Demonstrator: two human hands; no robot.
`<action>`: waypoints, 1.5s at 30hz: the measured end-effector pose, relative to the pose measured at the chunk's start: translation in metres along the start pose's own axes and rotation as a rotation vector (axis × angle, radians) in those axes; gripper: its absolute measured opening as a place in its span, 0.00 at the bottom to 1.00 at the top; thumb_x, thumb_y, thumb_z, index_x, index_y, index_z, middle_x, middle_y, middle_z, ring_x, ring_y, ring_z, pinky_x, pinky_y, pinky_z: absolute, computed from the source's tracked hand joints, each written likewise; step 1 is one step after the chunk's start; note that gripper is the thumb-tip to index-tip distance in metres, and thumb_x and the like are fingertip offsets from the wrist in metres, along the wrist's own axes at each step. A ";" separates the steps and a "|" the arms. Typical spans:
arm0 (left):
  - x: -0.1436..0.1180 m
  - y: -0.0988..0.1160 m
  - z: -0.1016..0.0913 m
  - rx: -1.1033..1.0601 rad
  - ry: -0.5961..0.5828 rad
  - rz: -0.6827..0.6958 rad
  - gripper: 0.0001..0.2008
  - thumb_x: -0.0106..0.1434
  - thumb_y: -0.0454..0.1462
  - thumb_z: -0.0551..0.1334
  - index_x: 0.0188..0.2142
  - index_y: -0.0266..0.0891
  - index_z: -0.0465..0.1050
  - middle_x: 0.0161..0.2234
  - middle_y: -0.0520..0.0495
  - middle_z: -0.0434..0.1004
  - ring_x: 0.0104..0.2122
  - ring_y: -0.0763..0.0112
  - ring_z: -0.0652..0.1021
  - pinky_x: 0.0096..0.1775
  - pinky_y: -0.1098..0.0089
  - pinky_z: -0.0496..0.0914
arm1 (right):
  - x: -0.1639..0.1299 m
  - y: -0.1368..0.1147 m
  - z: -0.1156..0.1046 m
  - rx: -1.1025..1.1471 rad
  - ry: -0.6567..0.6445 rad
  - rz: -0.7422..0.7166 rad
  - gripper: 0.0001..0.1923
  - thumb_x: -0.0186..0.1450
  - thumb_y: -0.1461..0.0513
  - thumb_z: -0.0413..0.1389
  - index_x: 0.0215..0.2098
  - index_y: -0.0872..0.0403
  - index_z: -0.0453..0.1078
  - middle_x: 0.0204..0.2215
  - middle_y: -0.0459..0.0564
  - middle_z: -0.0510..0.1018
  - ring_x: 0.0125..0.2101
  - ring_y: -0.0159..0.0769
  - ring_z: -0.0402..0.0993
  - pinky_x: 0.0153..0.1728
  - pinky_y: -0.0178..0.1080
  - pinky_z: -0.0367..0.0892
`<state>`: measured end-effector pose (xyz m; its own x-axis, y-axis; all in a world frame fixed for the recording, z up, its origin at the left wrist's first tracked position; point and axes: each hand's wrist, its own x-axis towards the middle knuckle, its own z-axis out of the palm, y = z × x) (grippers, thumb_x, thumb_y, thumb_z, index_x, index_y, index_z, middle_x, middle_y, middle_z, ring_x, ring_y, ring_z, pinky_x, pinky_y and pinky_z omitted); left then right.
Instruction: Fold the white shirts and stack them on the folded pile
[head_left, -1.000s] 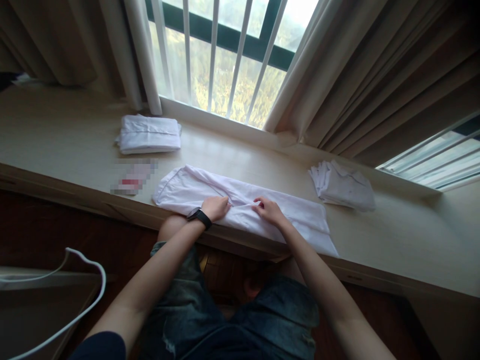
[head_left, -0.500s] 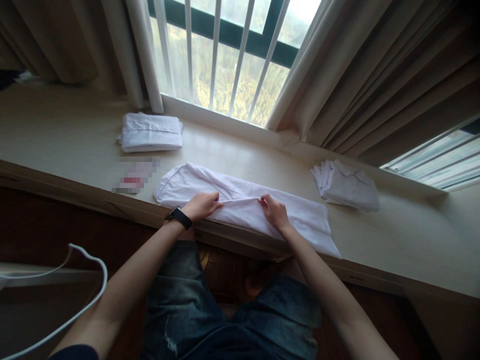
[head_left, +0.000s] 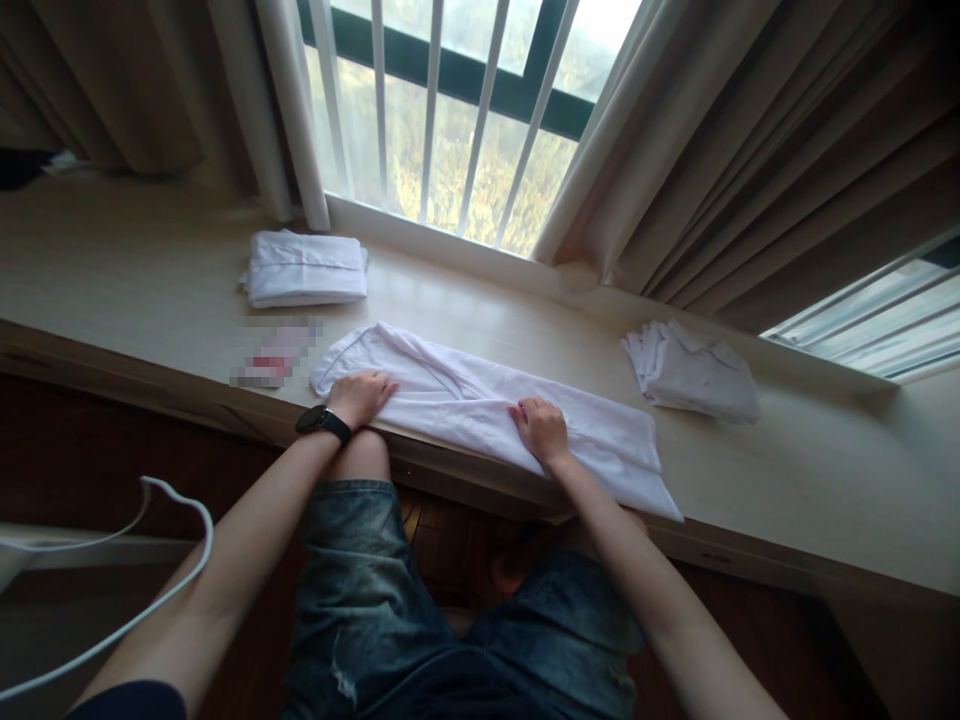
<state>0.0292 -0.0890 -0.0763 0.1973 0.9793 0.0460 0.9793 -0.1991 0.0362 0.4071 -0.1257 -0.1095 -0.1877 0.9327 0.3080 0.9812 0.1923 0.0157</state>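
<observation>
a barred window with pale curtains drawn to each side looks onto greenery, and below it a long light wooden ledge runs across the whole view. dark wooden floor shows under the ledge, with the person's denim shorts in the foreground.

the biggest thing on the ledge is a long white garment, folded into a narrow strip that lies near the front edge; its right end hangs slightly over the edge. well behind its left end, close to the window frame, sits a neatly folded white stack. to the right, apart from the strip, lies a looser pile of white cloth. just left of the garment rests a small blurred object with a red patch. a white cable loops at the lower left.

the left hand, with a black watch on the wrist, lies flat on the left part of the garment, fingers spread and pressing down, not gripping. the right hand rests on the middle of the strip with fingers curled onto a fold of fabric; whether they pinch it cannot be told.
</observation>
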 end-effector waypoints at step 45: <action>0.018 0.086 -0.014 -0.108 0.227 0.290 0.20 0.70 0.39 0.50 0.54 0.40 0.74 0.56 0.37 0.75 0.55 0.52 0.72 0.53 0.55 0.65 | -0.114 0.205 -0.017 0.014 -0.086 0.298 0.24 0.69 0.66 0.46 0.59 0.56 0.73 0.62 0.55 0.71 0.63 0.47 0.64 0.65 0.52 0.58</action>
<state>0.1164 -0.0893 -0.0584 0.4391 0.8505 0.2896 0.8714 -0.4816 0.0932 0.6305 -0.1972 -0.1254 0.1048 0.9709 0.2155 0.9930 -0.0903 -0.0763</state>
